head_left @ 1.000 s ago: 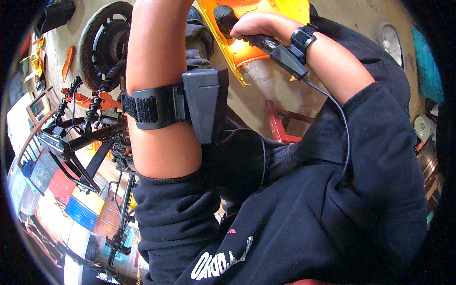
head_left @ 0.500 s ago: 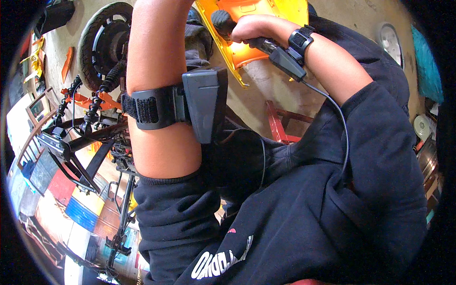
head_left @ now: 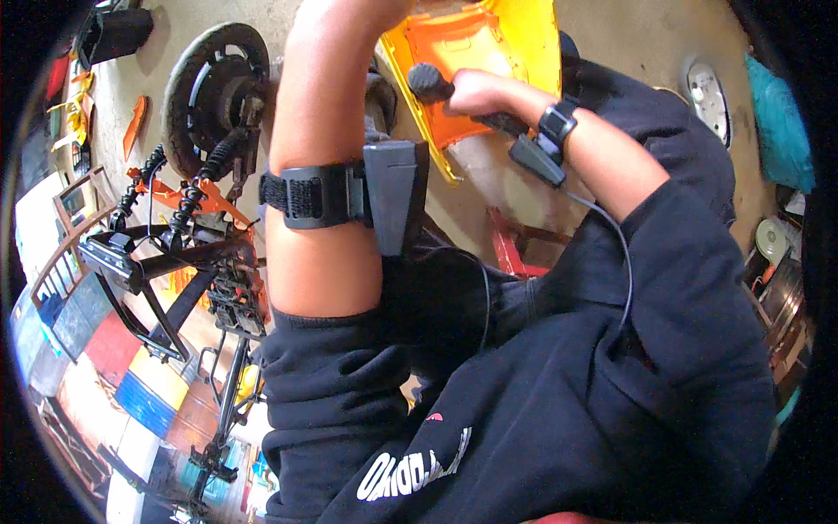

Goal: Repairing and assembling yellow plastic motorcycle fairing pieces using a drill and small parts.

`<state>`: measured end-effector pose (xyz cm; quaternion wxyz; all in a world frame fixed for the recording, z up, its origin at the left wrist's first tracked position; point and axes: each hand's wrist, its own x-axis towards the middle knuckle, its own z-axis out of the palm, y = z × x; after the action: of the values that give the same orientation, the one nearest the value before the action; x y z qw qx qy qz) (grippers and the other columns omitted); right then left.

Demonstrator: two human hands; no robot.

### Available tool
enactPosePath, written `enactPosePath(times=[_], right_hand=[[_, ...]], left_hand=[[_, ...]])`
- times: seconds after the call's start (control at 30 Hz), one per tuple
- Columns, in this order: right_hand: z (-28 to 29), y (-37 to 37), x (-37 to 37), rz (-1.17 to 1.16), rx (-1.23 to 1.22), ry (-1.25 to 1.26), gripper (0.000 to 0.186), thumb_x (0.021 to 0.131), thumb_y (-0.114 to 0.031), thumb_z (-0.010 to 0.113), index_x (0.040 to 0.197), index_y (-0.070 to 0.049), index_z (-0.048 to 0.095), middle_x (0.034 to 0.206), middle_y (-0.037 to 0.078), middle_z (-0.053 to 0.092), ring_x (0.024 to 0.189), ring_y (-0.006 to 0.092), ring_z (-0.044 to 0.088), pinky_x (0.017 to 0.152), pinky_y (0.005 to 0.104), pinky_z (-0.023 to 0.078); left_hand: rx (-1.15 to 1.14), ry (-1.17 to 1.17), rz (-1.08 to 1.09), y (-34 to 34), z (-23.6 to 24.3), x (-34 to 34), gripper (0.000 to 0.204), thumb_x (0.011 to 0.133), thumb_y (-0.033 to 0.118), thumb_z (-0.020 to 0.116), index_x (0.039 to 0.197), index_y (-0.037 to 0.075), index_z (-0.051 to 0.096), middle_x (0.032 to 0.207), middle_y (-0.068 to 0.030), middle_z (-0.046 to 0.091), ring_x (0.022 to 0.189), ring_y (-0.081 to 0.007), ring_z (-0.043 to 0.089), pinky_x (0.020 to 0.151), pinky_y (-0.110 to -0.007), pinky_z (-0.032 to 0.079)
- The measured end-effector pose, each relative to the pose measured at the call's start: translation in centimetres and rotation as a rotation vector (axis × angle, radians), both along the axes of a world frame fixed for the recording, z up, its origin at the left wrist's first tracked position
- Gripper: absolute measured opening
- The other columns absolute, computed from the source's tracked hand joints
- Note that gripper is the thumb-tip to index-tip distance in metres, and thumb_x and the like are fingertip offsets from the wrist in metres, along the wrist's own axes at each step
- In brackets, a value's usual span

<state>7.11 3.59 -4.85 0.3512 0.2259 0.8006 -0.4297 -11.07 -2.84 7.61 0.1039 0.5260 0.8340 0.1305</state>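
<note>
My right hand (head_left: 478, 92) is closed round a dark tool with a round black end (head_left: 429, 83), its kind unclear. It is held over a yellow and orange moulded plastic panel (head_left: 449, 52), whose inner side faces up. My left hand (head_left: 380, 7) is at the top edge of the view, near the panel's upper left corner. Its fingers are cut off, so what it touches is hidden. A grey box is strapped to my left forearm, and a smaller one with a cable sits at my right wrist.
A partly stripped vehicle frame (head_left: 166, 258) stands on my left, with shock absorbers (head_left: 194, 205) and a wheel (head_left: 209, 96). An orange strip (head_left: 135, 127) lies on the floor. Under my legs is a red stand (head_left: 506, 249). A pale shoe (head_left: 709, 100) and a teal bag (head_left: 779, 122) are at right.
The view has shifted, so the panel, frame and both arms appear lower. My right hand still grips the dark tool over the panel, and its round end now shows a little farther from the panel's top edge.
</note>
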Motion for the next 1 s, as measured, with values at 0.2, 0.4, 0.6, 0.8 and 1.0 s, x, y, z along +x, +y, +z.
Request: enactPosePath(times=[0.2, 0.4, 0.6, 0.8, 1.0], right_hand=[[0.3, 1.6, 4.3, -0.473, -0.186, 0.125, 0.021, 0.076, -0.017, 0.065, 0.089, 0.0, 0.061, 0.069, 0.007, 0.062, 0.056, 0.0176, 0.06, 0.051, 0.0334, 0.051], [1.2, 4.0, 7.1, -0.736, -0.367, 0.13, 0.021, 0.078, -0.011, 0.063, 0.096, -0.004, 0.056, 0.068, 0.004, 0.058, 0.054, 0.0151, 0.059, 0.05, 0.0312, 0.052], [0.1, 1.4, 5.3, -0.57, -0.392, 0.132, 0.025, 0.078, -0.019, 0.067, 0.096, -0.003, 0.064, 0.073, 0.004, 0.06, 0.063, 0.0159, 0.059, 0.056, 0.0325, 0.049], [0.2, 0.6, 3.6, -0.599, -0.374, 0.164, 0.031, 0.081, -0.02, 0.066, 0.105, -0.001, 0.063, 0.079, 0.005, 0.063, 0.065, 0.0153, 0.06, 0.06, 0.0316, 0.052], [1.5, 0.2, 5.1, -0.833, -0.225, 0.092, 0.021, 0.085, -0.02, 0.063, 0.096, -0.003, 0.062, 0.075, 0.004, 0.061, 0.061, 0.0133, 0.059, 0.058, 0.0304, 0.051]], left_hand=[[-0.269, -0.031, 0.124, -0.1, 0.2, -1.4, 0.059, 0.093, 0.05, 0.048, 0.109, -0.002, 0.069, 0.109, -0.0278, 0.067, 0.107, -0.0429, 0.063, 0.097, -0.048, 0.047], [-0.261, -0.064, 0.171, 1.1, 1.5, 0.8, 0.048, 0.093, 0.045, 0.055, 0.114, 0.005, 0.07, 0.111, -0.0197, 0.069, 0.105, -0.0358, 0.066, 0.094, -0.045, 0.051], [-0.223, -0.089, 0.148, 0.9, 0.6, 1.5, 0.05, 0.093, 0.045, 0.055, 0.111, 0.001, 0.069, 0.109, -0.0217, 0.069, 0.105, -0.0367, 0.066, 0.094, -0.045, 0.051], [-0.273, -0.13, 0.185, -0.1, 0.6, 0.8, 0.053, 0.093, 0.047, 0.054, 0.112, 0.0, 0.068, 0.111, -0.0249, 0.068, 0.106, -0.0376, 0.066, 0.094, -0.047, 0.051], [-0.222, -0.099, 0.208, 0.6, 1.6, 1.4, 0.051, 0.094, 0.047, 0.053, 0.114, 0.002, 0.068, 0.113, -0.0214, 0.068, 0.107, -0.0368, 0.066, 0.095, -0.046, 0.051]])
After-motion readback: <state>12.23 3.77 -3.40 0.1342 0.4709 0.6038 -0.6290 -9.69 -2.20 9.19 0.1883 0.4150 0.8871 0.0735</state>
